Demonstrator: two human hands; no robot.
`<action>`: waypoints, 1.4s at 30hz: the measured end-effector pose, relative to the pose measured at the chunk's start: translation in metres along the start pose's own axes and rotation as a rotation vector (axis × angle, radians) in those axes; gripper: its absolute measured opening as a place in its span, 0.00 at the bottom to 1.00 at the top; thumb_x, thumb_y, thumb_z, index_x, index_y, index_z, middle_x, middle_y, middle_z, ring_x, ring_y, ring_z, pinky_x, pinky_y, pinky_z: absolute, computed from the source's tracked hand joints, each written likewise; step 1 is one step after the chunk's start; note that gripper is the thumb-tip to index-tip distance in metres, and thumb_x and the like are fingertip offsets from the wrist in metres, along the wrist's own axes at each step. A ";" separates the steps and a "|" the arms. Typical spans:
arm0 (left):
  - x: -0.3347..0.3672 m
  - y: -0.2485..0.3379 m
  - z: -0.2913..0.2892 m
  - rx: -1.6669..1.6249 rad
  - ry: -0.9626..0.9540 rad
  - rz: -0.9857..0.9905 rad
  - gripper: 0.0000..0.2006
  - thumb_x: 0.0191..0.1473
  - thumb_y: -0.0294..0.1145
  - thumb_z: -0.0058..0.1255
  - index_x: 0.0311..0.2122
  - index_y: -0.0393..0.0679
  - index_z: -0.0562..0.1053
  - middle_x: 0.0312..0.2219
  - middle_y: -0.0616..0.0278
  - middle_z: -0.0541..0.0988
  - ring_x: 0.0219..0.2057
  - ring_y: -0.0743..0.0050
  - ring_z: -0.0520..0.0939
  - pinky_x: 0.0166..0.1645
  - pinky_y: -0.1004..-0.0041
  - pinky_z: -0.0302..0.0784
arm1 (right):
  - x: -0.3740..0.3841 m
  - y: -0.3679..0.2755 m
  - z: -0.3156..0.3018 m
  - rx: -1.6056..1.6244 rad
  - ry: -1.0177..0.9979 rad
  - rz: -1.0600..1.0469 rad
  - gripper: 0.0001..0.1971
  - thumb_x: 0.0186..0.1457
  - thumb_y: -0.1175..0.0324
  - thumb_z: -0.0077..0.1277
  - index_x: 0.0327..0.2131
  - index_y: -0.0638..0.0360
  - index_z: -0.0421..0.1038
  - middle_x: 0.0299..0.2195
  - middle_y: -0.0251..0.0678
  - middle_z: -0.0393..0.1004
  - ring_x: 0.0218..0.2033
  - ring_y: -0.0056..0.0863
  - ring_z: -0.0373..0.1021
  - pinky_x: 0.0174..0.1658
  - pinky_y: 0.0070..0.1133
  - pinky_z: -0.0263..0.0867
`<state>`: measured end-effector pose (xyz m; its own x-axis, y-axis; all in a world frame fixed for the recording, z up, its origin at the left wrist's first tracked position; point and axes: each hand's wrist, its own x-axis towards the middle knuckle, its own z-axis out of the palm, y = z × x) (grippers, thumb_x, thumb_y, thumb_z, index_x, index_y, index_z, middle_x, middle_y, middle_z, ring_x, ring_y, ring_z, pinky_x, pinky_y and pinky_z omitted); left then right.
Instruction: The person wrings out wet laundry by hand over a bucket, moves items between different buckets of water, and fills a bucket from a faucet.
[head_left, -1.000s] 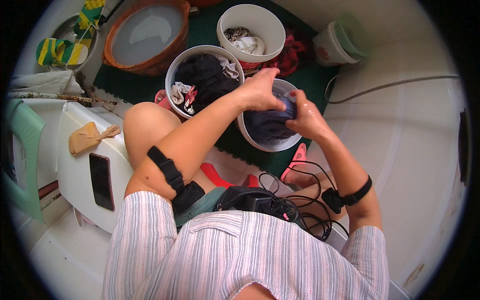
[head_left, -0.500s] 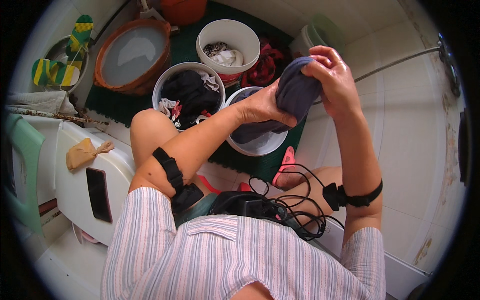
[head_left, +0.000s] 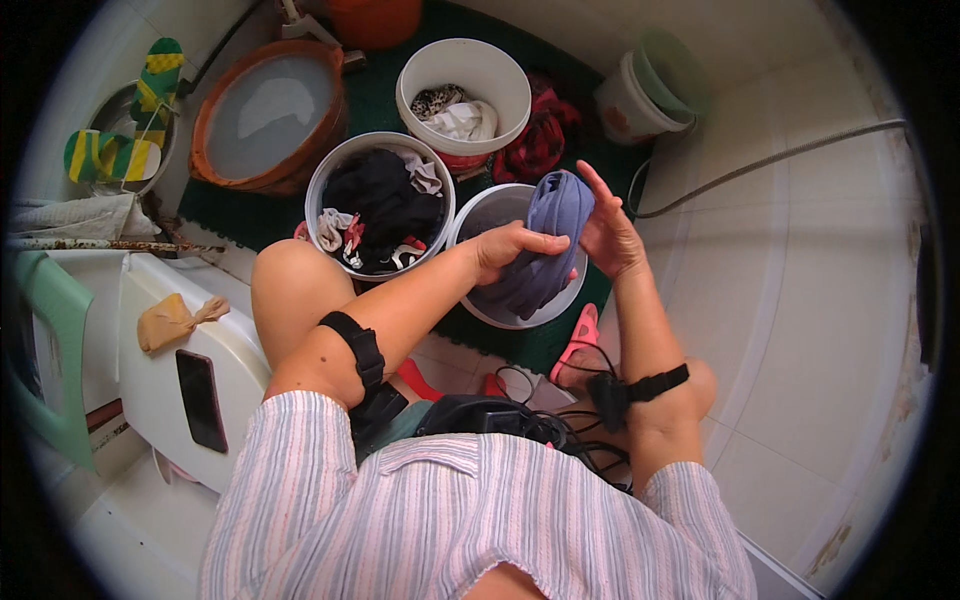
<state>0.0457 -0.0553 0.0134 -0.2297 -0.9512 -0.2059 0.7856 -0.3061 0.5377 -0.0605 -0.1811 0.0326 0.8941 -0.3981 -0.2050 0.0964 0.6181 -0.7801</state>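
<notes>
A bunched blue-grey cloth [head_left: 550,220] hangs partly over and partly inside a white bucket [head_left: 573,297] that stands in front of me. My left hand [head_left: 512,250] grips the cloth from its left side, thumb lying across the folds. At the cloth's right edge is my right hand [head_left: 612,232], its fingers stretched out and apart; whether the palm touches the cloth cannot be made out. What the bucket holds beneath the cloth is mostly hidden by the cloth and my left hand.
Left of it, a second white bucket [head_left: 312,190] holds dark and light clothes. Behind stands another bucket [head_left: 515,75] with white and patterned cloth, beside red-and-black fabric [head_left: 540,140]. A brown basin [head_left: 205,120] holds cloudy liquid. A phone [head_left: 202,400] lies on a white lid. A hose [head_left: 770,165] runs along the right.
Both hands have come down and nearer the bucket with the cloth. My right hand has loosened its grip and its fingers have spread. The cloth is more gathered.
</notes>
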 end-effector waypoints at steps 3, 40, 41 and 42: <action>-0.008 -0.016 -0.006 -0.106 -0.072 -0.179 0.17 0.42 0.38 0.44 0.36 0.37 0.63 0.27 0.54 0.71 0.30 0.69 0.73 0.36 0.71 0.68 | -0.008 0.023 0.011 0.083 0.012 -0.036 0.28 0.35 0.57 0.53 0.41 0.55 0.55 0.36 0.34 0.61 0.38 0.28 0.60 0.40 0.23 0.57; -0.007 0.024 -0.022 -0.053 0.014 -0.154 0.16 0.39 0.39 0.44 0.31 0.36 0.64 0.20 0.56 0.70 0.19 0.71 0.71 0.25 0.77 0.68 | 0.027 0.022 0.025 0.206 -0.181 -0.139 0.37 0.33 0.63 0.54 0.48 0.52 0.46 0.47 0.37 0.51 0.45 0.36 0.53 0.44 0.35 0.53; -0.008 0.022 -0.022 -0.096 0.025 -0.160 0.16 0.40 0.41 0.43 0.29 0.36 0.64 0.19 0.55 0.69 0.18 0.70 0.70 0.23 0.77 0.67 | 0.029 0.023 0.031 0.290 -0.206 -0.188 0.32 0.34 0.63 0.54 0.46 0.54 0.51 0.44 0.38 0.54 0.43 0.36 0.56 0.43 0.36 0.55; -0.009 0.021 -0.021 -0.095 0.029 -0.157 0.16 0.40 0.41 0.43 0.29 0.36 0.64 0.19 0.55 0.69 0.18 0.70 0.70 0.23 0.77 0.67 | 0.029 0.027 0.027 0.292 -0.210 -0.186 0.32 0.34 0.63 0.54 0.46 0.54 0.51 0.44 0.38 0.54 0.43 0.36 0.56 0.43 0.36 0.55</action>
<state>0.0764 -0.0524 0.0089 -0.3382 -0.8899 -0.3059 0.7922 -0.4447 0.4179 -0.0197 -0.1577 0.0222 0.9168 -0.3927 0.0730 0.3582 0.7275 -0.5852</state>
